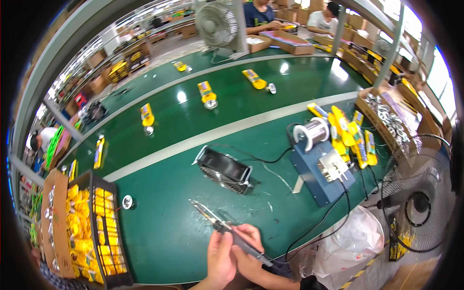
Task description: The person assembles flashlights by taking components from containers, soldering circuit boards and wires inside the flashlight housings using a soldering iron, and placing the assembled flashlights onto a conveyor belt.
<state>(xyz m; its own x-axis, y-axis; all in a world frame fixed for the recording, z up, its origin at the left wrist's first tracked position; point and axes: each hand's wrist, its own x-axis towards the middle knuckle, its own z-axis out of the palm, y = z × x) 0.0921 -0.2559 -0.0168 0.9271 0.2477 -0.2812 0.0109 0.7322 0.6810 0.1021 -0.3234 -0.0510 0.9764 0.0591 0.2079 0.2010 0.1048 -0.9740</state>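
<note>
In front of me, both hands are on a soldering iron (244, 245) with a dark handle and a thin metal tip pointing up and left over the green bench. My left hand (221, 258) is closed around its front part, thumb on top. My right hand (250, 241) grips the handle from the right, its fingers partly hidden behind it. From the handle's rear a dark cord runs to the right. Beyond the tip lies a small black fan (223, 169). A small round silver reflector piece (127, 202) rests on the bench to the left.
A blue box (321, 169) carries a solder wire spool (311, 133); yellow parts (345, 128) pile behind it. A black basket (108, 232) of yellow parts stands left. Yellow pieces lie along the green conveyor (176, 125). A floor fan (418, 208) stands right; co-workers sit far off.
</note>
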